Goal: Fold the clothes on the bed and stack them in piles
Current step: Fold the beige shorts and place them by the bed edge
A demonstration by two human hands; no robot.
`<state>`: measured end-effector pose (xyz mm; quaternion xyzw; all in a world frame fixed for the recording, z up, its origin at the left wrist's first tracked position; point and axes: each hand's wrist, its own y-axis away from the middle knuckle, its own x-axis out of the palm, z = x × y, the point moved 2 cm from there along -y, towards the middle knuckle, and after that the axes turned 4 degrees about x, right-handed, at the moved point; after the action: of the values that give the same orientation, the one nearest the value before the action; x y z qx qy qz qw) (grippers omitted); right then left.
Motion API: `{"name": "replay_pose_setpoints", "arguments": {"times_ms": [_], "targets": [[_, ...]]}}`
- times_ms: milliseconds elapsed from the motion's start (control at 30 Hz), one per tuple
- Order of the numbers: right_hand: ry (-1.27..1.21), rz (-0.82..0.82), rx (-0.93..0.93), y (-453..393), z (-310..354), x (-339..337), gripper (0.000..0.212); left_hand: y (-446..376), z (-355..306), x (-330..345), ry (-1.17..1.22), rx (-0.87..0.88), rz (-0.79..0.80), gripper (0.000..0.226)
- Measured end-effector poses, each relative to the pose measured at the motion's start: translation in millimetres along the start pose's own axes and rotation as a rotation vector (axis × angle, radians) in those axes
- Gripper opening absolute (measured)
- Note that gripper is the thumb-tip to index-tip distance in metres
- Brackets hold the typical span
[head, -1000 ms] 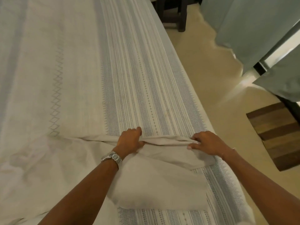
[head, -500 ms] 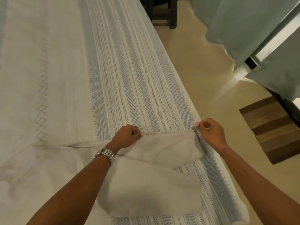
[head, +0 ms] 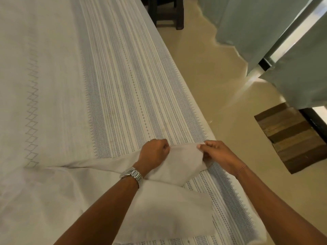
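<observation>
A pale beige garment (head: 166, 209) lies spread over the near part of the bed (head: 123, 85), which wears a cream cover with blue woven stripes. My left hand (head: 154, 152), with a steel watch on the wrist, grips the far edge of a raised part of the cloth. My right hand (head: 217, 154) pinches the same edge a little to the right, close to the bed's right side. The fabric between the two hands sags in a loose fold (head: 180, 167) lifted off the cover.
The bed's right edge runs diagonally beside a cream floor (head: 221, 85). Teal curtains (head: 256, 23) hang at the upper right. A striped brown mat (head: 292, 137) lies on the floor. Dark furniture legs (head: 166, 13) stand at the top.
Both hands have lifted the cloth's far edge off the bed and come closer together, so the stretch of fabric between them is shorter and bunched.
</observation>
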<state>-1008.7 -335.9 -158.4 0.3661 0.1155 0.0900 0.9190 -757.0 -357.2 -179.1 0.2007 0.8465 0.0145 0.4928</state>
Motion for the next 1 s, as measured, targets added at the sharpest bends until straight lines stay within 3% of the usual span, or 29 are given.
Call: {"name": "replay_pose_setpoints", "arguments": {"times_ms": [133, 233, 267, 367, 467, 700, 1000], "targets": [[-0.049, 0.119, -0.066, 7.0, -16.4, -7.9, 0.048, -2.1, 1.0, 3.0, 0.045, 0.029, -0.066, 0.016], [-0.219, 0.226, -0.055, 13.9, -27.6, -9.9, 0.026, -0.4, 0.4, 6.5, 0.064, 0.072, -0.066, 0.018], [-0.295, 0.257, -0.037, 18.1, -26.3, -8.8, 0.027, 0.5, -0.6, 7.4, 0.070, 0.084, -0.067, 0.020], [-0.377, 0.273, 0.116, 17.8, -21.9, -5.3, 0.058, -0.2, -2.2, 11.0, 0.093, 0.104, -0.069, 0.025], [-0.351, 0.249, 0.365, 10.1, -16.3, -3.4, 0.076, -1.5, -2.2, 13.9, 0.093, 0.124, -0.066, 0.026], [-0.326, 0.121, 0.152, -2.3, 13.0, -3.2, 0.035, -4.0, -1.4, 14.6, 0.098, 0.127, -0.039, 0.031], [-0.251, -0.072, -0.014, -20.2, 10.5, 2.4, 0.029, -23.0, 8.9, 1.6, 0.254, -0.006, -0.010, 0.012]]}}
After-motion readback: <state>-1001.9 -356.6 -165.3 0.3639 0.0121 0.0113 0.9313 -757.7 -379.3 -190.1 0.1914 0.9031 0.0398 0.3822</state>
